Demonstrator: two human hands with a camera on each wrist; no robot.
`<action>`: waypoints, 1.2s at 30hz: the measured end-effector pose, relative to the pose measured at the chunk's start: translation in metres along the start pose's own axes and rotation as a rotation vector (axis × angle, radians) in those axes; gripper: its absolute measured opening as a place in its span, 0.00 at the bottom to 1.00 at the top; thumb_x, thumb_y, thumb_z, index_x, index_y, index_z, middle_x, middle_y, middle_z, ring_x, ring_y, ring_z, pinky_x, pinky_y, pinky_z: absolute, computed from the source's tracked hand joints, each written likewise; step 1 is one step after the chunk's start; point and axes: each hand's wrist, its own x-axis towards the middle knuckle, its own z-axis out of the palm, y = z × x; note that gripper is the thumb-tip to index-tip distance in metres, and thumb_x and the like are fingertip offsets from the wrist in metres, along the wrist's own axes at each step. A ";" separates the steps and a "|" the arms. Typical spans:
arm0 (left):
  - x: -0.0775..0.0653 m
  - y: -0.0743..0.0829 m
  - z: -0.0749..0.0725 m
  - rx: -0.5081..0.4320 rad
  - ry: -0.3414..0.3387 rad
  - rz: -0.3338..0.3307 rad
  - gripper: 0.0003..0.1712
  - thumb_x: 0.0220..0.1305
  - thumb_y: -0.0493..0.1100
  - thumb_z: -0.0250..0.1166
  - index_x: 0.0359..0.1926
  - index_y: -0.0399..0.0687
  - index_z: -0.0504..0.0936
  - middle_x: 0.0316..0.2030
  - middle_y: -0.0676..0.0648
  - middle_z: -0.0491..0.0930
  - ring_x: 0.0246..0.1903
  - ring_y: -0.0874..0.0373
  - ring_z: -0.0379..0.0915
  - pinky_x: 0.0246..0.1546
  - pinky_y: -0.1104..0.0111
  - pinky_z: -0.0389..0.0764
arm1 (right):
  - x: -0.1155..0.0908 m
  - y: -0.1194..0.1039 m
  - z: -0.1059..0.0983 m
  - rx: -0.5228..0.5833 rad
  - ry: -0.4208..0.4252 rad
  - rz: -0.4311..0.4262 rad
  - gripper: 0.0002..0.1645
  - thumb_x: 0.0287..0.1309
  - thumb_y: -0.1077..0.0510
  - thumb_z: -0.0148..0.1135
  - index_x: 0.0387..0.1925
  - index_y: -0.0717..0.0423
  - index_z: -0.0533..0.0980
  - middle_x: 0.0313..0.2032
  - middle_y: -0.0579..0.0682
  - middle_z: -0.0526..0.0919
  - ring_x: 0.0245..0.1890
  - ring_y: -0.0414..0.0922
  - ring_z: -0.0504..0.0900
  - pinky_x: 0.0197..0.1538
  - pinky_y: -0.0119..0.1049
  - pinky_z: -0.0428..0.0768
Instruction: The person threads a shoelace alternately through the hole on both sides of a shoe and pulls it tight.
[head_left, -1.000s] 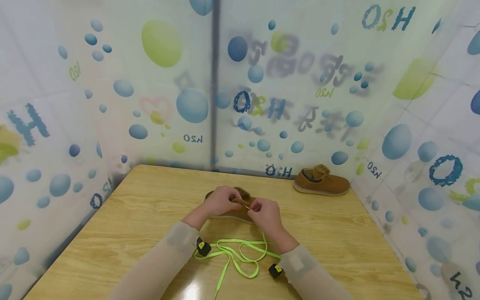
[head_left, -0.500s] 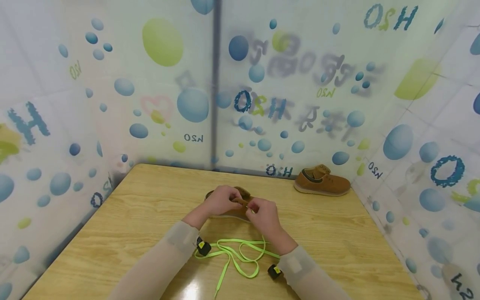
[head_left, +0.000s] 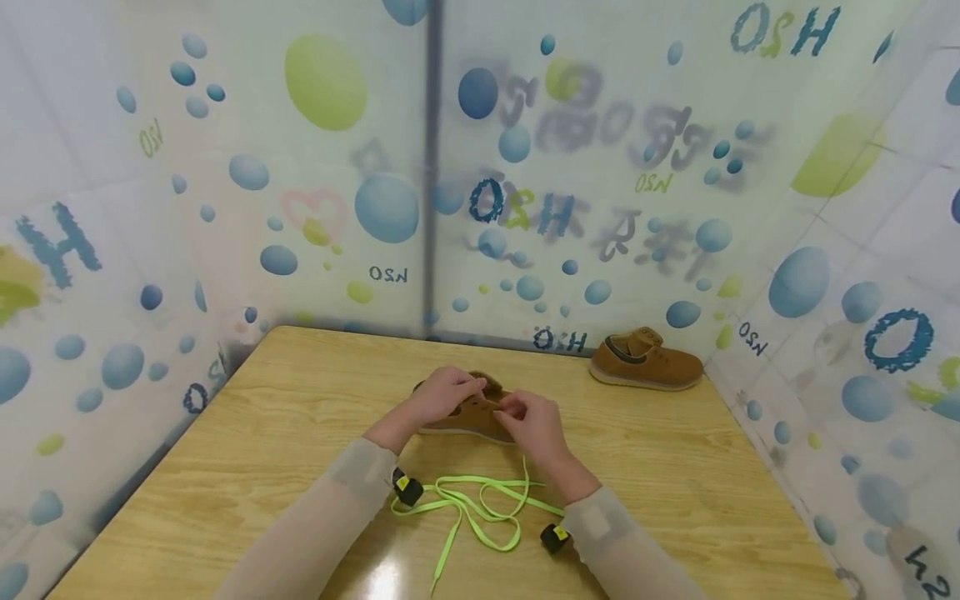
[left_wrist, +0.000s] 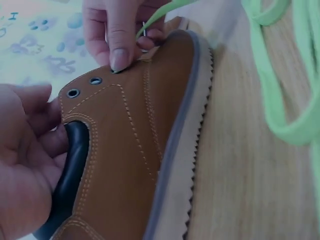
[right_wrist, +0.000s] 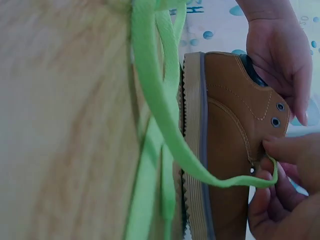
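A brown shoe (head_left: pixel 478 417) with a dark padded collar lies on its sole, toe to the right. My left hand (head_left: pixel 444 393) lies over its opening, fingers extended behind the eyelet edge in the right wrist view. Below the eyelets, my right hand (head_left: pixel 531 421) pinches a neon green shoelace (right_wrist: pixel 240 181); its thumb presses on the eyelet edge. A thin pale tip (left_wrist: pixel 144 29) shows between the right fingers in the left wrist view. Two bare metal eyelets (left_wrist: pixel 73 93) are visible nearer the collar.
Loose loops of the lace (head_left: pixel 480 521) spread over the wooden table (head_left: pixel 315 392) between my forearms. A second brown shoe (head_left: pixel 648 364) stands at the back right corner. Patterned curtains (head_left: pixel 386 275) enclose the table's back and sides.
My left fingers have let go of the eyelet edge and moved slightly up and back, baring the shoe's side. The right hand has stayed by the eyelets.
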 end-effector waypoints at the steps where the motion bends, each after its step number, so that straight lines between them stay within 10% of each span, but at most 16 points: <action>1: 0.002 0.000 -0.001 -0.004 0.002 -0.003 0.25 0.83 0.52 0.55 0.35 0.44 0.90 0.18 0.51 0.71 0.18 0.60 0.61 0.26 0.67 0.68 | 0.001 0.001 0.000 -0.005 -0.007 -0.001 0.03 0.63 0.59 0.77 0.36 0.51 0.87 0.30 0.45 0.88 0.29 0.37 0.81 0.34 0.30 0.82; 7: 0.015 0.003 -0.009 0.046 -0.120 -0.020 0.21 0.77 0.44 0.61 0.23 0.45 0.83 0.16 0.57 0.67 0.18 0.62 0.59 0.27 0.69 0.66 | 0.002 0.007 0.000 0.014 -0.025 -0.020 0.08 0.61 0.58 0.78 0.31 0.48 0.84 0.26 0.42 0.85 0.26 0.37 0.78 0.32 0.29 0.78; 14: 0.028 -0.002 -0.003 -0.018 -0.230 -0.058 0.08 0.71 0.43 0.70 0.42 0.46 0.94 0.39 0.52 0.89 0.36 0.61 0.75 0.41 0.69 0.77 | -0.001 0.014 0.001 0.095 -0.071 -0.027 0.07 0.61 0.60 0.78 0.31 0.49 0.84 0.27 0.43 0.85 0.27 0.37 0.78 0.32 0.29 0.78; 23: 0.039 -0.002 0.010 -0.113 -0.123 -0.138 0.06 0.68 0.41 0.73 0.40 0.44 0.92 0.46 0.48 0.88 0.41 0.57 0.76 0.43 0.67 0.77 | 0.008 0.014 -0.005 0.142 -0.074 0.012 0.06 0.60 0.60 0.79 0.31 0.51 0.86 0.28 0.45 0.88 0.28 0.39 0.79 0.33 0.29 0.79; 36: 0.028 0.009 0.002 0.000 0.043 -0.102 0.05 0.68 0.42 0.74 0.40 0.46 0.92 0.45 0.46 0.90 0.37 0.56 0.81 0.37 0.65 0.82 | 0.019 0.029 -0.018 0.227 -0.240 -0.039 0.05 0.69 0.63 0.69 0.40 0.58 0.89 0.40 0.55 0.92 0.35 0.37 0.84 0.40 0.31 0.82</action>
